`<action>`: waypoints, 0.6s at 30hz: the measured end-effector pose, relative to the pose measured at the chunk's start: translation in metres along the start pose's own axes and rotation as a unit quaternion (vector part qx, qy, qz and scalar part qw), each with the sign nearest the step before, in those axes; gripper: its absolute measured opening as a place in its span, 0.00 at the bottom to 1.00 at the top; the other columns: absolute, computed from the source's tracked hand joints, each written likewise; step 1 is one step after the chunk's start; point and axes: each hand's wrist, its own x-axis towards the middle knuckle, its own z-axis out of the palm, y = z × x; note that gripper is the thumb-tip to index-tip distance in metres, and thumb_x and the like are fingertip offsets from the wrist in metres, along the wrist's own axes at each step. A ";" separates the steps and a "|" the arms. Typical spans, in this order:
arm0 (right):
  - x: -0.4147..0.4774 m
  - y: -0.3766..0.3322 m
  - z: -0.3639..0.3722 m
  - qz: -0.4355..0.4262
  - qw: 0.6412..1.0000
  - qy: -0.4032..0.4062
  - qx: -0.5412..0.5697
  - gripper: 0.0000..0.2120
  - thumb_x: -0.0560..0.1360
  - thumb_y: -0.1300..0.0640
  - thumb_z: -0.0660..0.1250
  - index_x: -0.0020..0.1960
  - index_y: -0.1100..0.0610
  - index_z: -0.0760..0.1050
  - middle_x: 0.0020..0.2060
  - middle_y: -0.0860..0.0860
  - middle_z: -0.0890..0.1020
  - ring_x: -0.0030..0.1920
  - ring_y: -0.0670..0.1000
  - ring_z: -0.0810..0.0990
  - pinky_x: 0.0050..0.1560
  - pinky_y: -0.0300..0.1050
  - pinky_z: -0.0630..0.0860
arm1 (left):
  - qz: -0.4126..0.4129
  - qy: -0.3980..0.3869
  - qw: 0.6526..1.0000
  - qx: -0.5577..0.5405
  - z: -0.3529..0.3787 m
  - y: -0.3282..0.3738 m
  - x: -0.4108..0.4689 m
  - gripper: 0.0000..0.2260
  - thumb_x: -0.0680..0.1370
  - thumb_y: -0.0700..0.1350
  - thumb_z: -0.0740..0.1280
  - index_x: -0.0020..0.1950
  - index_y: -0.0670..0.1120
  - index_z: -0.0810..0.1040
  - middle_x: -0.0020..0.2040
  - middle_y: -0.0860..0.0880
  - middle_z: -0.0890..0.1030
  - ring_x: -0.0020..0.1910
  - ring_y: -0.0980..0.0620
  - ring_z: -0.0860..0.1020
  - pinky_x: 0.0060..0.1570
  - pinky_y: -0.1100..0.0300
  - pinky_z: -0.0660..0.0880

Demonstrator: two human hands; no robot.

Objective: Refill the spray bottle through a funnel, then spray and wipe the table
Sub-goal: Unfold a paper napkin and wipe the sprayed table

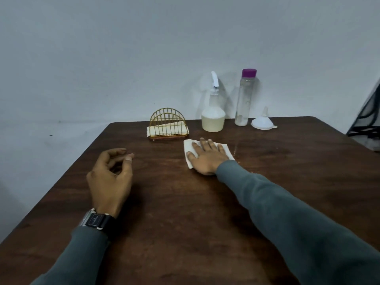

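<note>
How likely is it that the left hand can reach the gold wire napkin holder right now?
Probably yes: the left hand holds nothing, and nothing stands between it and the gold wire napkin holder.

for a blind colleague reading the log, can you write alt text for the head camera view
A person's right hand presses a white paper towel flat on a dark wooden table, while the left hand is loosely curled and empty. Along the far edge stand a napkin holder, spray bottle, clear bottle and funnel.

My feed looks dim and bluish, slightly soft; faint shadows fall on the wall (144, 58) either side of the spray bottle (213, 118).
</note>
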 end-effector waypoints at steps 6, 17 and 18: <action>-0.036 0.087 -0.011 0.085 0.996 0.010 0.005 0.33 0.84 0.34 0.40 0.85 0.44 0.40 0.85 0.49 0.39 0.84 0.54 0.38 0.82 0.59 0.38 | 0.021 -0.057 0.998 -0.025 0.034 0.023 -0.030 0.07 0.77 0.43 0.75 0.54 0.48 0.82 0.44 0.57 0.85 0.42 0.73 0.81 0.40 0.78 0.74; -0.098 0.190 -0.018 0.212 0.977 0.034 0.018 0.33 0.83 0.33 0.41 0.85 0.44 0.42 0.85 0.49 0.41 0.85 0.55 0.40 0.82 0.61 0.39 | 0.032 -0.088 0.994 -0.059 0.050 0.036 -0.048 0.06 0.77 0.42 0.75 0.52 0.47 0.83 0.44 0.55 0.86 0.42 0.72 0.81 0.41 0.78 0.74; -0.098 0.193 -0.019 0.219 0.975 0.035 0.021 0.33 0.83 0.33 0.41 0.85 0.45 0.42 0.85 0.49 0.41 0.85 0.55 0.40 0.82 0.60 0.39 | 0.032 -0.086 0.994 -0.060 0.049 0.036 -0.048 0.06 0.77 0.42 0.75 0.52 0.47 0.83 0.44 0.55 0.86 0.42 0.73 0.81 0.41 0.79 0.74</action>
